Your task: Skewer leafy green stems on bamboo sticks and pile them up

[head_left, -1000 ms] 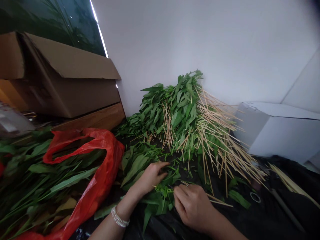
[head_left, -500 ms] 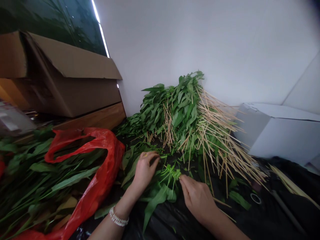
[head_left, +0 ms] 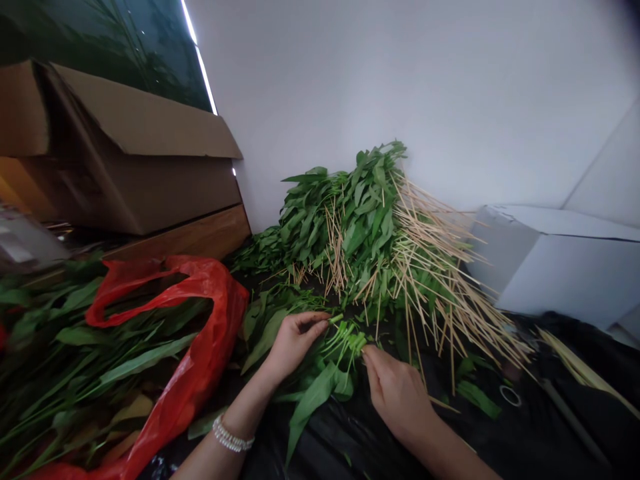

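Note:
Between thumb and fingertips, my left hand [head_left: 295, 343] pinches a short green stem [head_left: 336, 319] of a leafy vegetable. My right hand [head_left: 397, 393] is closed at the right end of a small row of green stems [head_left: 350, 340] packed side by side. Its fingers hide what runs through the row; a thin wooden skewer [head_left: 444, 405] shows just behind that hand. Long leaves [head_left: 315, 400] hang from the row toward me. The left stem's tip is close to the row's upper left end. Loose leafy stems [head_left: 270, 327] lie beyond my left hand.
Skewers loaded with greens [head_left: 370, 207] are piled against the white wall, sticks [head_left: 450, 287] pointing right. A red plastic bag [head_left: 220, 320] with leafy stems lies left. Behind it is a cardboard box [head_left: 165, 193]; a white box [head_left: 575, 273] stands right. Black sheeting [head_left: 370, 447] covers the surface.
My left hand has moved slightly toward the row from the loose greens and now shows a stem at its fingertips. My right hand stays nearly in place at the row.

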Tool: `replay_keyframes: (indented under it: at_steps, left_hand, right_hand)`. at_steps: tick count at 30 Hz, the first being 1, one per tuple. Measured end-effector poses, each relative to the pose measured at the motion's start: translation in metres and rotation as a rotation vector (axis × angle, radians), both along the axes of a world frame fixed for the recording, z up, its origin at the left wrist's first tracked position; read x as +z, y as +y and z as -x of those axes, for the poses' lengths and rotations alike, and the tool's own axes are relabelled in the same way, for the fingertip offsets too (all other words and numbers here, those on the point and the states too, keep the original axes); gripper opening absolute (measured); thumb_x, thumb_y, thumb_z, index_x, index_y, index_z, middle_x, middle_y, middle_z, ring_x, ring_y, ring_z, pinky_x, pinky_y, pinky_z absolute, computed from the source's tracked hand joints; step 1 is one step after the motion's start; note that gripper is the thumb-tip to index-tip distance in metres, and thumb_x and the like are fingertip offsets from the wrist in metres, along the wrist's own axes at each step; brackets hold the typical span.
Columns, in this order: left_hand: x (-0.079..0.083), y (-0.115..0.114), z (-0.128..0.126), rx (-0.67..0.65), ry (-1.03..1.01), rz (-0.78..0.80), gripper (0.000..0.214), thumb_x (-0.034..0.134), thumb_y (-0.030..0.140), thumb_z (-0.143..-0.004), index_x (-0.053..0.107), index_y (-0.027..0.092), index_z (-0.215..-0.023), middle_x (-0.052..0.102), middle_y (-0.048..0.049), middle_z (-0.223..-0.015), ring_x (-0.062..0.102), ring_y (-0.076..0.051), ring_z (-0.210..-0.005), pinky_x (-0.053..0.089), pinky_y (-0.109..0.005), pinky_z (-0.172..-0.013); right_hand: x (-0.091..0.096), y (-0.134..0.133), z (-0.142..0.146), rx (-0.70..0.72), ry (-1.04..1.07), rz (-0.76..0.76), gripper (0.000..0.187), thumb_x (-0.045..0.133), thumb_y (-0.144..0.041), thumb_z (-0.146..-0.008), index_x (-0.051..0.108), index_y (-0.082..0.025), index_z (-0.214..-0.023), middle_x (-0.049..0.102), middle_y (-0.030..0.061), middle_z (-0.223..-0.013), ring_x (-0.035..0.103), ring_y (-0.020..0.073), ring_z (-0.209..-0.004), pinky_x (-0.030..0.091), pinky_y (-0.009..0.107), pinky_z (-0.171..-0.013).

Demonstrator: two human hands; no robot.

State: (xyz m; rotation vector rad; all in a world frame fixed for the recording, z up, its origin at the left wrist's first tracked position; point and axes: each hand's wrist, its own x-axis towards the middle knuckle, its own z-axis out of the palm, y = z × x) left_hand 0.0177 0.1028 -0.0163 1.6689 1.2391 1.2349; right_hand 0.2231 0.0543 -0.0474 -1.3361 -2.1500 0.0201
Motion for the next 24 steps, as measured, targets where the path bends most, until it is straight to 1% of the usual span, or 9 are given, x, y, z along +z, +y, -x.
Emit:
replay_keyframes:
  at_steps: [6,13,24]
  left_hand:
    - [0.0005,-0.0014,-0.0009,-0.019,-0.057,0.051,0.026,0.072,0.029,-0.07,0.073,0.014,-0.092,0.074,-0.0074,-0.088,0.067,-0.02,-0.079,0.053,-0.03,-0.076]
    - [-0.0049,0.0008,-0.0001,-0.014,-0.086,0.064,0.026,0.071,0.03,-0.071,0.073,0.013,-0.091,0.074,-0.0078,-0.088,0.067,-0.02,-0.08,0.052,-0.03,-0.077]
    - [0.0013,-0.001,-0.0015,0.007,-0.077,0.078,0.026,0.073,0.03,-0.068,0.074,0.013,-0.086,0.074,-0.0076,-0.082,0.067,-0.019,-0.075,0.052,-0.029,-0.073]
  right_hand:
    - [0.0003,0.0,-0.0001,-0.004,-0.004,-0.002,0.023,0.031,-0.019,-0.094,0.052,-0.022,-0.086,0.063,-0.0018,-0.072,0.062,0.0138,-0.063,0.031,0.025,-0.057]
    - [-0.0006,-0.0006,0.0005,0.001,0.034,-0.023,0.022,0.032,-0.019,-0.094,0.053,-0.022,-0.089,0.064,-0.0021,-0.074,0.063,0.0137,-0.065,0.032,0.025,-0.057]
    - [-0.0003,-0.0006,-0.0001,-0.005,0.03,-0.006,0.022,0.032,-0.018,-0.094,0.054,-0.022,-0.088,0.064,-0.0019,-0.074,0.063,0.0136,-0.065,0.033,0.025,-0.057]
